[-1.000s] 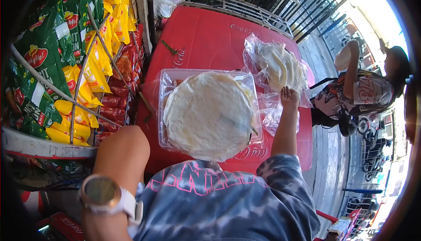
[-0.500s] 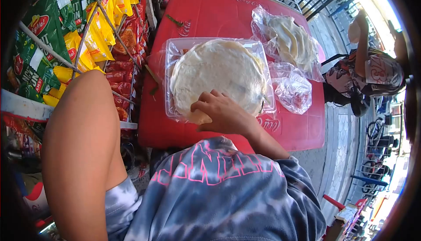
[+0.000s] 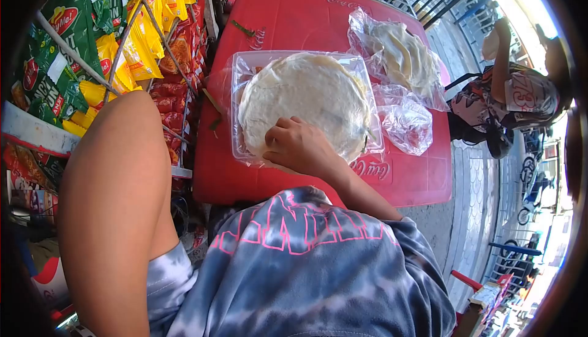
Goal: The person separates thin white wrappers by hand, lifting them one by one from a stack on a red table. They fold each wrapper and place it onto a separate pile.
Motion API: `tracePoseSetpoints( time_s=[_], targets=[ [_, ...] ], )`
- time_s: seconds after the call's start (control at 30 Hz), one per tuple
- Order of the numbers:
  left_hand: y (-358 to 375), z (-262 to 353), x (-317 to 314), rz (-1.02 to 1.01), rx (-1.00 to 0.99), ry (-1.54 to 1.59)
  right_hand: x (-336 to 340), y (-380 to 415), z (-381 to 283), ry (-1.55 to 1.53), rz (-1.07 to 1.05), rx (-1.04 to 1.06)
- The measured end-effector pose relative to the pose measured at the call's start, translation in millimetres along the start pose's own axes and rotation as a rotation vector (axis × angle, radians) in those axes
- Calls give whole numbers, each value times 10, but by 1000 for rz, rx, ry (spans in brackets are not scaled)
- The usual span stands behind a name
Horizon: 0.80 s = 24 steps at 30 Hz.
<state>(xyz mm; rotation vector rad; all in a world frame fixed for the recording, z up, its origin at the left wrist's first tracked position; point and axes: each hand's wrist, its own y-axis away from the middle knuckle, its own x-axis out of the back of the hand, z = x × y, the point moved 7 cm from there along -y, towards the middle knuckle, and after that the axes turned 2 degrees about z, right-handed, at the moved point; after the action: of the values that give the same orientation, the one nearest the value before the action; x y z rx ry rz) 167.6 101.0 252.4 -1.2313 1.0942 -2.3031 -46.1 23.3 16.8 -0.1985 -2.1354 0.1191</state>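
Observation:
A stack of thin, round, pale spring roll wrappers (image 3: pixel 300 89) lies on a clear plastic container (image 3: pixel 236 116) on the red table. My right hand (image 3: pixel 303 148) rests at the near edge of the stack, its fingers bent and closed at the rim of a wrapper. The fingertips are partly hidden beneath the hand. Nothing of my left hand shows. To the right of the container lie folded pale wrappers (image 3: pixel 407 55) in an open clear plastic bag, with a crumpled clear plastic bag (image 3: pixel 407 125) just nearer to me.
The red table (image 3: pixel 275 187) carries scraps of green leaf (image 3: pixel 243 29). Snack packs (image 3: pixel 58 61) hang behind a metal rack on the left, beside my raised knee (image 3: pixel 116 171). A person (image 3: pixel 514 101) is beyond the table's right side, near a walkway (image 3: pixel 474 196).
My right hand has shifted slightly up and left, and its spread fingers have closed at the wrapper's near edge. The stack and bags stay in place; the view moves slightly.

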Motion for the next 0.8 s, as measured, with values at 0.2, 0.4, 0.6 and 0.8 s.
tracePoseSetpoints(
  time_s=[0.2, 0.4, 0.6, 0.8],
  targets=[
    [-11, 22, -3, 36, 4, -3, -62, -25, -7, 16, 17, -27],
    [-12, -56, 89, 48, 10, -6, -89, -21, -46, 50, 86, -44],
    [7, -46, 83, 53, 6, -8, -87, -40, -22, 39, 128, -34],
    [25, -71, 123, 66, 14, -21, -235, -276, 58, 91, 72, -190]
  ],
)
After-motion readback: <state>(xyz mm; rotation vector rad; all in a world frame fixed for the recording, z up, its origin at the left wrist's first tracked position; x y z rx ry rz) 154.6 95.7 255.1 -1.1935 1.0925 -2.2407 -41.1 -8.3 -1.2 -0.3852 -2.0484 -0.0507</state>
